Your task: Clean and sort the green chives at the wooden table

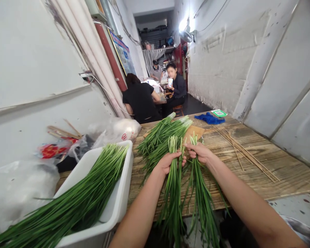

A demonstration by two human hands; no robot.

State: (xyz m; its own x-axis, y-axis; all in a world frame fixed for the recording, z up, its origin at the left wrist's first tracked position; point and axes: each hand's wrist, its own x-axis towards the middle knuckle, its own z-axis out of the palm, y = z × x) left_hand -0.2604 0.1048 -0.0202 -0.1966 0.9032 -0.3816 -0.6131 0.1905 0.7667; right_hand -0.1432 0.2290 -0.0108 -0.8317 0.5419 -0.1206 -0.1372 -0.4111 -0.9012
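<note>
In my left hand [170, 161] is a bunch of garlic chives [173, 186], pale stem ends up and green leaves hanging past the table's front edge. My right hand [198, 152] grips a second, thinner bunch of chives [202, 199], its leaves also hanging down. The fingertips of both hands meet near a few loose stalks between the bunches. Just beyond my hands lies a pile of chives [161, 134], partly on a brown board [195, 131]. To the left, a white plastic tub [127, 172] holds many more long chives [93, 193].
Thin wooden skewers [244, 151] lie on the wooden table [281, 172] at right. A blue cloth [209, 118] and a QR code card [219, 113] sit at the far edge. Plastic bags [119, 130] crowd the left. Several people [142, 98] sit beyond the table.
</note>
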